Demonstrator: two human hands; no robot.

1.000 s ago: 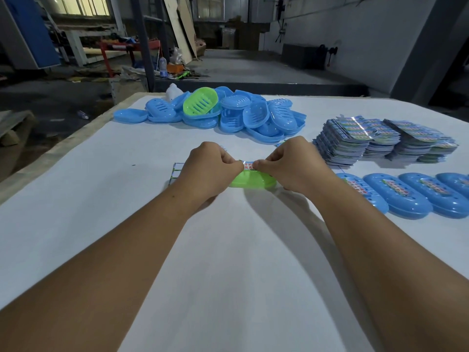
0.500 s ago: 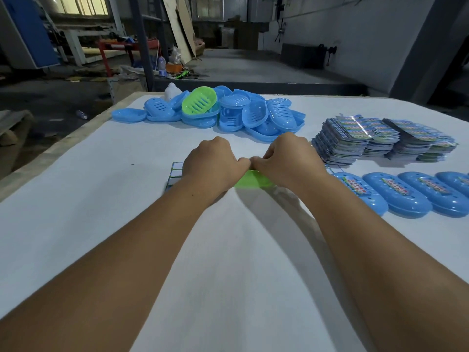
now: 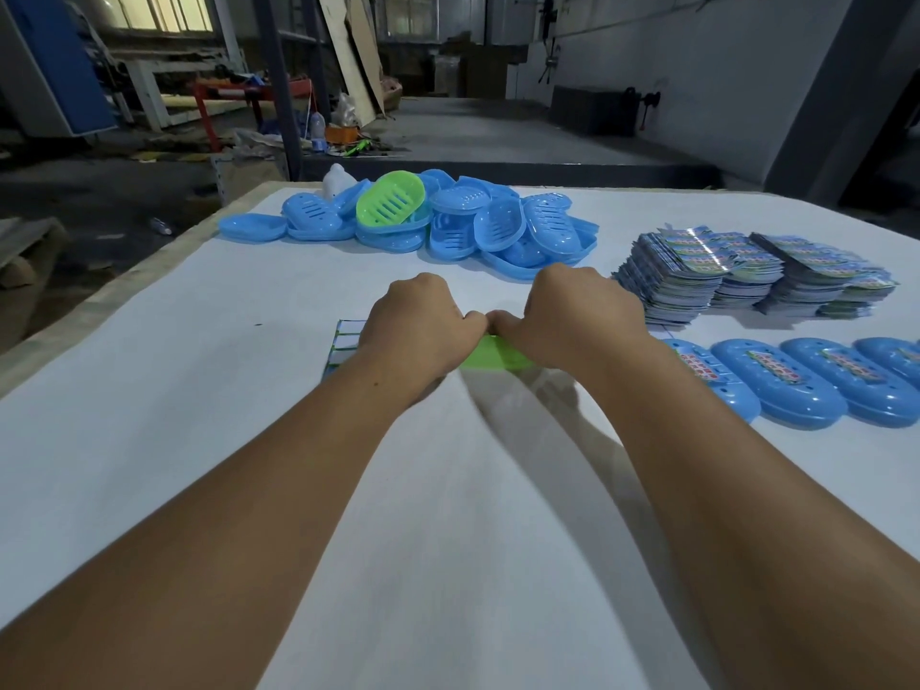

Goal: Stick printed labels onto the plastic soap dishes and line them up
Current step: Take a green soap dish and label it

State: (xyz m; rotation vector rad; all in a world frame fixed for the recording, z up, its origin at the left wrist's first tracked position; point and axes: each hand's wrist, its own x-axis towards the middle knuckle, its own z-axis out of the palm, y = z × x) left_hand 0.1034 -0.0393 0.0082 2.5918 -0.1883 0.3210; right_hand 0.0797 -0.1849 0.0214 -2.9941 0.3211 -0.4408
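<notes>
A green soap dish point(image 3: 498, 355) lies upside down on the white table point(image 3: 199, 390) in the middle. My left hand point(image 3: 418, 331) and my right hand point(image 3: 572, 316) sit on top of it with curled fingers, thumbs meeting over its centre. The hands hide the dish's top and any label on it. A partly used label sheet point(image 3: 346, 341) lies under my left wrist. To the right, a row of blue dishes point(image 3: 796, 385) with colourful labels lies side by side.
A pile of unlabelled blue dishes point(image 3: 498, 226) with one green dish point(image 3: 391, 199) on it sits at the table's far side. Stacks of printed label sheets point(image 3: 697, 276) stand at the far right. The table's left edge point(image 3: 99, 301) drops to a workshop floor.
A second ago a label strip showed between my fingertips above the green dish. Both hands have since closed together over the dish, and the label is hidden.
</notes>
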